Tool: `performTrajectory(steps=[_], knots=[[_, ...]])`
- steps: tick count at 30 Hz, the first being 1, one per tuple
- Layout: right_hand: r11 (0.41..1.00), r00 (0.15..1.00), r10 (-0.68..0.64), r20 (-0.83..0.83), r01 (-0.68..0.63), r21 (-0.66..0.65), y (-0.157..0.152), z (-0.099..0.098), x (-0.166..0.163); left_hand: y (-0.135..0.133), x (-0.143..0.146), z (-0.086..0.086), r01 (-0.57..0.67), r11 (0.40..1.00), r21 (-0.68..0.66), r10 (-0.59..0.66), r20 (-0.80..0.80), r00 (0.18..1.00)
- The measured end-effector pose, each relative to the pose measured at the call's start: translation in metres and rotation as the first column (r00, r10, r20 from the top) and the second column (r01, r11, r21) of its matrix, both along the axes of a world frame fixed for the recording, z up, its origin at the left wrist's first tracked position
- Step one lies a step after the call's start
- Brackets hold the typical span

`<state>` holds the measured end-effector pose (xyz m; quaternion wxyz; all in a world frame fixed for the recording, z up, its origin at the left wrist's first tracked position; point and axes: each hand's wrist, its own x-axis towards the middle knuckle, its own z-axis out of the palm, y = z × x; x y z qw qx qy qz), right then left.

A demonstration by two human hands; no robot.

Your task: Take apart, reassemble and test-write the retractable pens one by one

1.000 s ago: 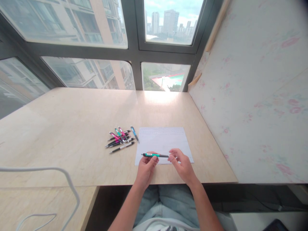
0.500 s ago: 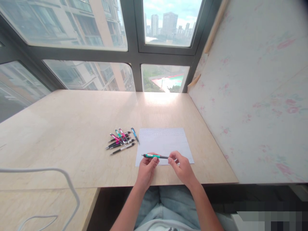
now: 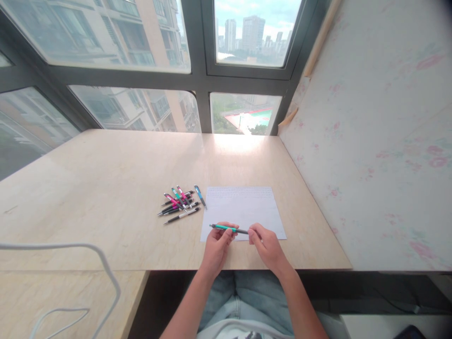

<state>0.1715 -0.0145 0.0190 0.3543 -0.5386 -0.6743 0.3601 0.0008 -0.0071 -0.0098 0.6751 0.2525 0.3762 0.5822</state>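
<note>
A teal and black pen (image 3: 228, 229) lies level between both my hands, just above the near edge of a white sheet of paper (image 3: 242, 205). My left hand (image 3: 218, 248) pinches the teal barrel. My right hand (image 3: 267, 246) pinches the dark tip end with fingers closed. To the left of the sheet, a loose pile of several pens (image 3: 180, 203) in pink, teal, blue and black rests on the beige desk (image 3: 116, 188).
A wall with faded floral paper (image 3: 370, 141) rises along the desk's right side. Large windows (image 3: 148, 56) stand behind the far edge. A white wire chair frame (image 3: 88, 263) sits at the lower left, over a lower wooden surface.
Both hands stay closed on the pen; my right fingers have curled in tighter at the tip. The camera has shifted slightly.
</note>
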Motion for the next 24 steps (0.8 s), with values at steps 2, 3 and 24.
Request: performTrajectory(steps=[2,3,24], knots=[[0.999,0.999,0.039,0.025,-0.039,-0.010,0.000,-0.003,0.001,-0.001,0.000,0.000,0.000,1.000,0.008,0.001,-0.024,1.000],[0.999,0.998,0.053,0.032,-0.052,-0.010,0.000,-0.004,0.001,-0.001,0.000,0.001,-0.003,1.000,0.012,0.003,-0.043,0.999],[0.959,0.876,-0.279,-0.394,0.232,-0.163,0.013,0.007,-0.012,-0.006,0.005,0.008,0.377,0.915,0.142,-0.273,-0.469,0.840]])
